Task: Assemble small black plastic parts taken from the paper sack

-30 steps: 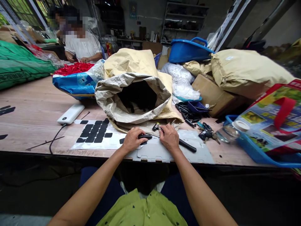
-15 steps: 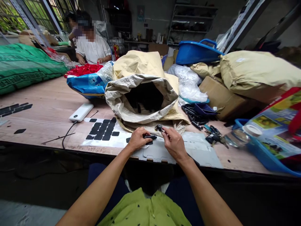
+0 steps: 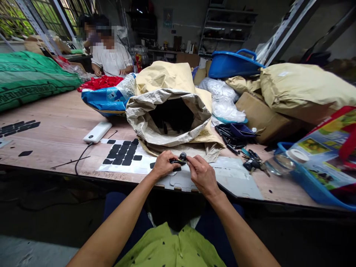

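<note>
My left hand (image 3: 162, 164) is closed on a small black part (image 3: 175, 161), held just above a grey plastic sheet (image 3: 236, 178) at the table's near edge. My right hand (image 3: 200, 172) is closed round the handle of a small hammer whose dark round head (image 3: 183, 155) rests on that black part. Most of the handle is hidden under my palm. Left of my hands lies a white backing sheet with several black pads (image 3: 121, 152) stuck on it.
An open paper sack (image 3: 167, 111) with black parts stands right behind my hands. A white power bank (image 3: 97, 132) with a cable lies at left. Keys (image 3: 251, 161), a jar (image 3: 279, 162) and a blue basket (image 3: 317, 189) sit right. A person in white sits at far left.
My right hand has swung the hammer head leftward and down onto the black part in my left hand. The camera view has shifted slightly to the left.
</note>
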The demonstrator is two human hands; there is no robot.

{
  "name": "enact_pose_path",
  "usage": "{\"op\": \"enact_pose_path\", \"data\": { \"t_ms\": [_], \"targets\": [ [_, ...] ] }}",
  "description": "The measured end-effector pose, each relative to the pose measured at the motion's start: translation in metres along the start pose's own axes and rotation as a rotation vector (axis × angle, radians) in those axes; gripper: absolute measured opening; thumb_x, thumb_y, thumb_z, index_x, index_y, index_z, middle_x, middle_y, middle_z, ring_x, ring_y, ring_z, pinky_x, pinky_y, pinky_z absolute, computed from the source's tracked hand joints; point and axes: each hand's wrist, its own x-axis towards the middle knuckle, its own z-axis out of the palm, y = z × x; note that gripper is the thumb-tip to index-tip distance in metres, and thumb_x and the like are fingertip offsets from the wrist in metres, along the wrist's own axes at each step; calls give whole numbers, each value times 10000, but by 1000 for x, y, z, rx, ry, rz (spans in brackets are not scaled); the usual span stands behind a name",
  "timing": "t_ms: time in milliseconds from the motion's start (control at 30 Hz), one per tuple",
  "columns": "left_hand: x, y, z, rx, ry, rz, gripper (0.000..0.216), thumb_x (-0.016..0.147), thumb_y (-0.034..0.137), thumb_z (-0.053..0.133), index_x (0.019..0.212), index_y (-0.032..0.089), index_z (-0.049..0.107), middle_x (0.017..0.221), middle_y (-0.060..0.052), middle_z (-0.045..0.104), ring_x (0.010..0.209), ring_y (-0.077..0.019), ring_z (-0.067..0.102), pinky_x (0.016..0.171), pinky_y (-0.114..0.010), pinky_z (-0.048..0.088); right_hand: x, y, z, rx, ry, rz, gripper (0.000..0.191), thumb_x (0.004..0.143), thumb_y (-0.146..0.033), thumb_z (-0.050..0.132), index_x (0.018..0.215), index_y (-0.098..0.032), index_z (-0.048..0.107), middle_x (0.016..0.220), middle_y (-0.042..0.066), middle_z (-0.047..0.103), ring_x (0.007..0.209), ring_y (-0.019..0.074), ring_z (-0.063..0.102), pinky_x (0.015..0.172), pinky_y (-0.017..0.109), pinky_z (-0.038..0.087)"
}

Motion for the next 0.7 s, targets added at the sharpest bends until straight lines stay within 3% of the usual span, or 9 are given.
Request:
{"op": "enact_pose_path", "data": {
  "t_ms": [233,433,567,700],
  "targets": [
    [0,0,1,28,12,-8,141,715,241,844,842,213,791,792,-2,627,844,-186,572,793,-304,428,-3,6,-2,-22,-9,26,297,1009,-280,490,1222,-260,696,930,35,663,876,163,623,750,252,465],
    [0,4,-1,69,8,7,190,683,191,809,868,207,766,836,-10,647,880,-206,588,809,-316,455,17,33,-3,-40,99,113,297,985,-280,518,1219,-263,699,992,41,683,948,183,626,814,279,470],
    [0,5,-3,75,4,18,324,650,174,808,967,205,752,844,-7,645,871,-210,590,820,-325,468,24,59,10,-97,34,133,252,934,-226,575,1130,-255,730,957,39,667,949,191,602,831,291,457],
    [0,5,-3,82,-15,19,254,667,168,791,914,211,752,842,-7,643,874,-208,589,813,-319,465,20,71,26,-141,41,100,242,928,-216,573,1109,-250,731,927,46,641,931,198,563,847,306,438]
  ]
}}
